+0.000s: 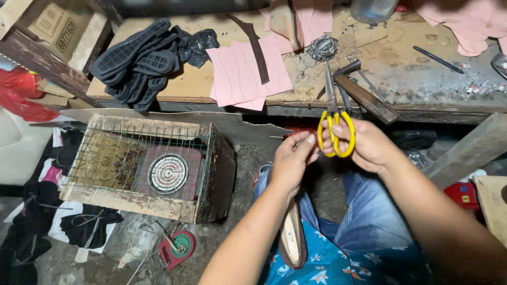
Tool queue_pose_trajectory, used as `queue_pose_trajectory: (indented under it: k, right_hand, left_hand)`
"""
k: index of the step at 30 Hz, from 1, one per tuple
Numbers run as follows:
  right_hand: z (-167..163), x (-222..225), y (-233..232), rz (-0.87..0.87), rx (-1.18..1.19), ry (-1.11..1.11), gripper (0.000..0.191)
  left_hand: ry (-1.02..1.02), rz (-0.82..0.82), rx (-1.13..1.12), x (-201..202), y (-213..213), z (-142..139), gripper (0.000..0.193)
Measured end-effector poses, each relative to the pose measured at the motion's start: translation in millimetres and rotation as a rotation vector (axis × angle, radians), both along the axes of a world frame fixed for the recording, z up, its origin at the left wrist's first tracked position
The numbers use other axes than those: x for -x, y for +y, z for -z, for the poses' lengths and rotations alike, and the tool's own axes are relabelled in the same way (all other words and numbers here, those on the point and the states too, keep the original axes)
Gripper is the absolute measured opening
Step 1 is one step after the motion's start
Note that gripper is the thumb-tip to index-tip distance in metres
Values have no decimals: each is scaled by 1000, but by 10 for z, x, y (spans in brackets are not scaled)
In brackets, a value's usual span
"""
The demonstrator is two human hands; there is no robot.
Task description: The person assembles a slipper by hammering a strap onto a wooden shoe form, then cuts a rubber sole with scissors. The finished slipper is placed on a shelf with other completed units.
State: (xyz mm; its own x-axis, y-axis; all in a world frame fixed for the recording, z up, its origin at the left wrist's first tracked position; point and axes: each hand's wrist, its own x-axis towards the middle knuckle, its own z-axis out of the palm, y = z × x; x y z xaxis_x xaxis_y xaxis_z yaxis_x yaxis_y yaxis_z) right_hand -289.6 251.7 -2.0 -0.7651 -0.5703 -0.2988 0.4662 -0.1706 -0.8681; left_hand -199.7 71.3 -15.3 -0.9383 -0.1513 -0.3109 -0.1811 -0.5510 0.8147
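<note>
Just below the edge of the cluttered workbench [296, 100], the right hand [364, 145] holds yellow-handled scissors [334, 119] with fingers through the loops, blades pointing up and nearly closed. The left hand [290, 161] is pinched narrow right beside the handles; whether it grips something small I cannot tell. The scissors look rigid and fairly light, with smooth plastic loops that give a sure hold; the steel blades are the part to keep clear of. A slim shoe [292, 240] rests on the lap by the left forearm. Pink cut pieces [245, 74] and black soles [137, 63] lie on the bench.
</note>
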Motion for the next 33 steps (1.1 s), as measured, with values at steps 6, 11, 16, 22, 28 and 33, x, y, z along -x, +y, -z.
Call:
queue_pose_trajectory:
  k: [6, 11, 16, 22, 28, 33]
  right_hand:
    - [10, -125, 40, -230, 245, -123, 42]
    - [-90, 99, 116, -110, 89, -55, 44]
    - [-387, 372, 87, 50, 186, 90, 49]
    - [-737, 501, -215, 40, -16, 413, 50]
    - [-752, 675, -404, 122, -159, 399, 21]
    - [-581, 1242, -421, 295, -273, 468, 19]
  left_hand:
    - [179, 218, -42, 378, -105, -210, 30]
    - [306, 188, 119, 550, -137, -268, 27]
    - [503, 197, 414, 607, -187, -190, 30]
    - [319, 307, 463, 535, -110, -170, 30]
    - [303, 290, 473, 421, -143, -135, 27]
    - [166, 348, 383, 237, -43, -27, 22]
